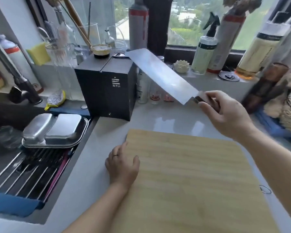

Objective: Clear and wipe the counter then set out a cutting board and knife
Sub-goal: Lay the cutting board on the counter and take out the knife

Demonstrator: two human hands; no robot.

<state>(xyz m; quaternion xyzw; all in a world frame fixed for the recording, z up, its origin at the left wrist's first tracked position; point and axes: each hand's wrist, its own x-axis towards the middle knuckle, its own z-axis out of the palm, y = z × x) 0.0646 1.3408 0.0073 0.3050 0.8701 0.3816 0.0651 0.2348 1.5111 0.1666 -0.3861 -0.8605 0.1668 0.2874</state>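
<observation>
the right hand (225, 113) grips the dark handle of the knife (160, 74) and holds it up in the air, past the far edge of the cutting board (200, 179). the left hand (123, 165) lies flat and loose on the board's left edge, holding nothing.

the grip looks like a light pinch near the end of the handle, so the heavy blade could tip or slip and fall on the tabletop (97, 148). the blade could also bump the black box (107, 88) or the small bottles (148, 91) close by.

the knife's long line runs from near right to far left, tilted up. its blunt end points at the far left, over the box. the board lies flat on the tabletop, near the person.
</observation>
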